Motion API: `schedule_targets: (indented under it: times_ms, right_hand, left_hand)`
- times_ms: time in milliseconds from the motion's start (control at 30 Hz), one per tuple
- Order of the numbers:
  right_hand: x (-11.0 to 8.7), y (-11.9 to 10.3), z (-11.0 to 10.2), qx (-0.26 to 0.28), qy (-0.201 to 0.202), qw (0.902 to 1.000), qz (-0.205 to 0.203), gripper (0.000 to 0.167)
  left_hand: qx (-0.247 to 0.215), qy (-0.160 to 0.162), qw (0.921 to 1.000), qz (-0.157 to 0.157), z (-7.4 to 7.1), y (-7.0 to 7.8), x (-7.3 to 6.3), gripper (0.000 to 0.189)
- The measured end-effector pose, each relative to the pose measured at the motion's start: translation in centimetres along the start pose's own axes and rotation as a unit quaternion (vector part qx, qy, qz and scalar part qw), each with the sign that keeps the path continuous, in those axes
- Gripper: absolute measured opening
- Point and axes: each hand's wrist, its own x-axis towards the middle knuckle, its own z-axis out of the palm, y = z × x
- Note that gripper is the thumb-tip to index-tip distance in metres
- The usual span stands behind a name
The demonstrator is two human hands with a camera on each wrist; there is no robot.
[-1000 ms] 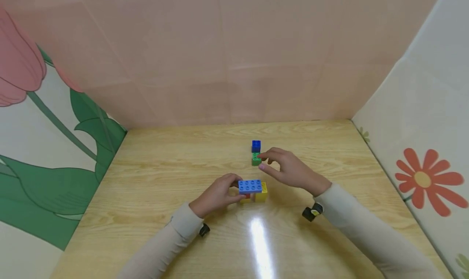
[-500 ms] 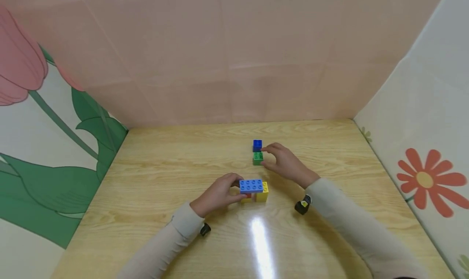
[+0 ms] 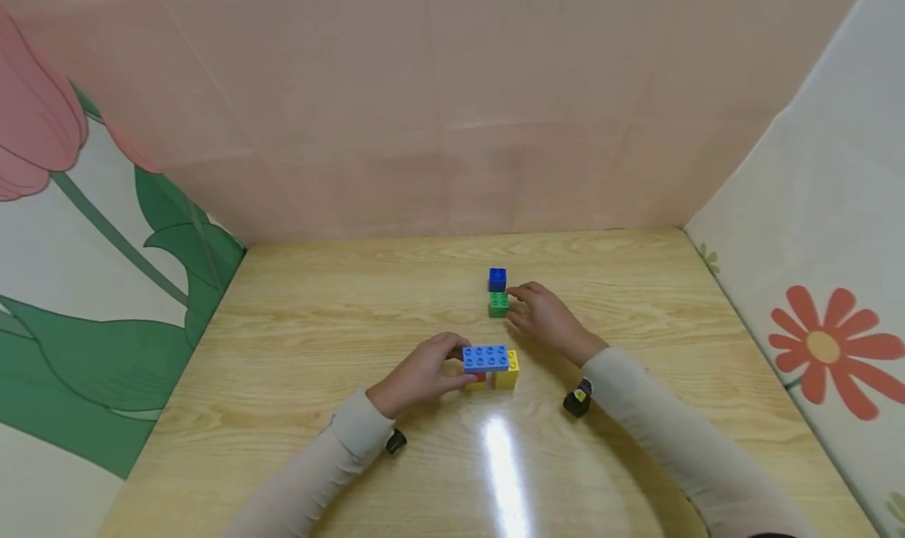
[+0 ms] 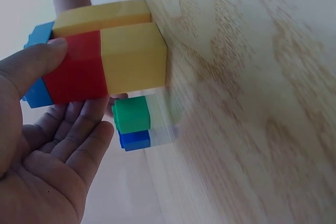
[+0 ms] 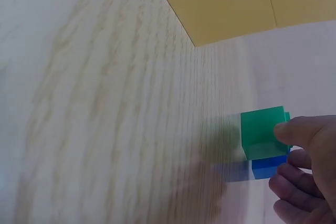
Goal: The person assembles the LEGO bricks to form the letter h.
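My left hand (image 3: 427,371) holds a small toy-brick structure by its left end, thumb against the red brick (image 4: 79,66). A light blue brick (image 3: 485,358) lies across its top; the red brick sits on a yellow brick (image 4: 134,59), and a yellow column (image 3: 506,378) stands on the right. Beyond it, a green brick (image 3: 498,305) stands on the table just in front of a dark blue brick (image 3: 498,279). My right hand (image 3: 547,318) is at their right side, thumb near the green brick, fingers bent beside the dark blue one. Whether it touches either is unclear.
The wooden table (image 3: 339,302) meets a pink backdrop (image 3: 438,153) behind the bricks. A leaf-printed panel (image 3: 106,365) rises on the left, a flower-printed one (image 3: 813,208) on the right. Light glares off the table (image 3: 503,475) in front.
My right hand has drawn back slightly to the right, from over the green brick to beside it. My left hand has stayed on the structure.
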Motion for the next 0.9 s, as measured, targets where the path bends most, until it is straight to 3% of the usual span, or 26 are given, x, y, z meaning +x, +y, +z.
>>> schedule_targets:
  times_ms: [900]
  right_hand:
    - [-0.3,-0.56,-0.35,0.016,0.01,0.9998,0.008,0.037]
  left_hand:
    - [0.003,0.003,1.0,-0.002,-0.05,-0.09,0.01,0.047]
